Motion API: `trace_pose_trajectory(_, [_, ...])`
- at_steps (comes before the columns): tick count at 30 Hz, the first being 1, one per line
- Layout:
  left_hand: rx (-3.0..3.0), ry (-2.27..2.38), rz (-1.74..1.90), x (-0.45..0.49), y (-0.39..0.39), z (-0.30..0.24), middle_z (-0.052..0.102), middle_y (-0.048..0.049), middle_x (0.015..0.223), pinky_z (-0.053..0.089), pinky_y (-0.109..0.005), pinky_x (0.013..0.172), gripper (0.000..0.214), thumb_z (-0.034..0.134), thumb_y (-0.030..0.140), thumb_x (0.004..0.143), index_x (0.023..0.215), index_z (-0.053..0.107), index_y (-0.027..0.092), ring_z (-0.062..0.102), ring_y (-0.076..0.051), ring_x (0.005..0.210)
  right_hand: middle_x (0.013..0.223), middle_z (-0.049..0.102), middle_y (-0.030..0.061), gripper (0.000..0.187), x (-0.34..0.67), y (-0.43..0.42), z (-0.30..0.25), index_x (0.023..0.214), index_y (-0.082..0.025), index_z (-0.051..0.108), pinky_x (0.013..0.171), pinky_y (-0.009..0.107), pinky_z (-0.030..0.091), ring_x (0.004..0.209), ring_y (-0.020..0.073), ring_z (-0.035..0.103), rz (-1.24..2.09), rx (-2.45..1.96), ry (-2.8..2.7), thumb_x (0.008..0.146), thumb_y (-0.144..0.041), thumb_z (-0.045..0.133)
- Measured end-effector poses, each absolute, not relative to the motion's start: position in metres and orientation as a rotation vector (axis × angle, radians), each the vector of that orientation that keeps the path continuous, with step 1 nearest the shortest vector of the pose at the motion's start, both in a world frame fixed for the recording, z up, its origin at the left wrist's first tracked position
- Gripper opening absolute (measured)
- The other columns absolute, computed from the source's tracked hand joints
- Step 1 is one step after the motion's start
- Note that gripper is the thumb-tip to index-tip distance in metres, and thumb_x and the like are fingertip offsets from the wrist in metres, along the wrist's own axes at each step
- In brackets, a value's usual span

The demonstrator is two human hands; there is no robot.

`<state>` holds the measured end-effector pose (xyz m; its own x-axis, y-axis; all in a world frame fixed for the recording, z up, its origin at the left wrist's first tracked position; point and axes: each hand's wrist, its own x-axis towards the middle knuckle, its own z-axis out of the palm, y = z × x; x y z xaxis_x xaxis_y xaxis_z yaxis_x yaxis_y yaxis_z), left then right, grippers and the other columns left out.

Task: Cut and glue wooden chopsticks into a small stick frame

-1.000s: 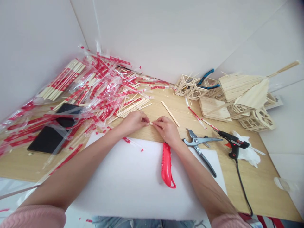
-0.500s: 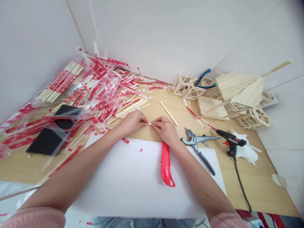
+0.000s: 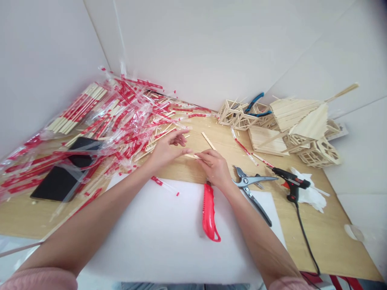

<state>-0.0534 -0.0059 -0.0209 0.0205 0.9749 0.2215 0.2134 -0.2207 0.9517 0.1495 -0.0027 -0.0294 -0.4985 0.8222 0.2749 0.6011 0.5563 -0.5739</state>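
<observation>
A wooden stick [image 3: 191,156] is pinched between the fingers of the right hand [image 3: 217,168]. The left hand [image 3: 165,151] is held beside it, fingers spread apart.

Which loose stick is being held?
The pale stick pinched by the right hand, one end by the left hand's thumb. The lone stick beyond it lies on the table; others are piled at left.

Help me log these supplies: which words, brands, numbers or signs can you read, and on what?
No text can be read.
Red-and-clear wrappers: pale marks, too small and blurred to read.
Wooden stick in the right hand: nothing legible.
Red knife: nothing legible.
Glue gun: nothing legible.
</observation>
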Motion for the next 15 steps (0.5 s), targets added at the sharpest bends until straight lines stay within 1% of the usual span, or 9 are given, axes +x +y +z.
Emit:
trace_pose_trajectory(3, [1.29,1.252,1.441,-0.053,-0.005,-0.018,0.063,-0.0049,0.089,0.045,-0.029,0.078,0.043,0.046,0.049,0.082,0.109,0.058,0.018,0.058,-0.015,0.08,0.095,0.063,0.0039,0.02,0.149,-0.011,-0.015,0.099,-0.024,0.067,0.084,0.027,0.045,0.09,0.0151,0.058,0.606,-1.116,-2.096,0.084,-0.029,0.054])
trace_pose_trajectory(5, [1.223,1.211,1.457,-0.052,-0.006,-0.019,0.063,-0.0052,0.086,0.046,-0.031,0.078,0.041,0.039,0.047,0.085,0.105,0.059,0.017,0.059,-0.015,0.08,0.095,0.063,0.004,0.019,0.147,-0.017,-0.005,0.097,-0.025,0.068,0.085,0.028,0.046,0.09,0.0155,0.059,0.627,-1.112,-2.042,0.084,-0.03,0.055])
trace_pose_trajectory(10, [1.433,1.141,1.369,-0.044,-0.018,-0.019,0.062,-0.0055,0.087,0.045,-0.03,0.081,0.032,0.045,0.035,0.085,0.105,0.059,0.015,0.058,-0.016,0.083,0.093,0.064,0.0045,0.016,0.142,-0.029,0.011,0.092,-0.026,0.068,0.082,0.03,0.048,0.089,0.0172,0.06,0.682,-1.095,-1.978,0.081,-0.03,0.058])
trace_pose_trajectory(12, [1.595,1.133,1.318,-0.041,-0.024,-0.017,0.063,-0.0066,0.092,0.045,-0.03,0.082,0.03,0.047,0.031,0.084,0.107,0.058,0.015,0.059,-0.017,0.087,0.092,0.063,0.004,0.013,0.14,-0.031,0.014,0.09,-0.025,0.068,0.081,0.03,0.047,0.087,0.0164,0.059,0.715,-1.054,-1.919,0.08,-0.028,0.06])
trace_pose_trajectory(15, [1.783,1.119,1.207,-0.034,-0.032,-0.015,0.063,-0.0082,0.103,0.043,-0.031,0.089,0.03,0.05,0.027,0.081,0.106,0.059,0.016,0.058,-0.02,0.097,0.09,0.062,0.0033,0.01,0.138,-0.031,0.016,0.084,-0.023,0.067,0.082,0.031,0.045,0.087,0.0162,0.059,0.79,-1.049,-1.79,0.075,-0.028,0.065])
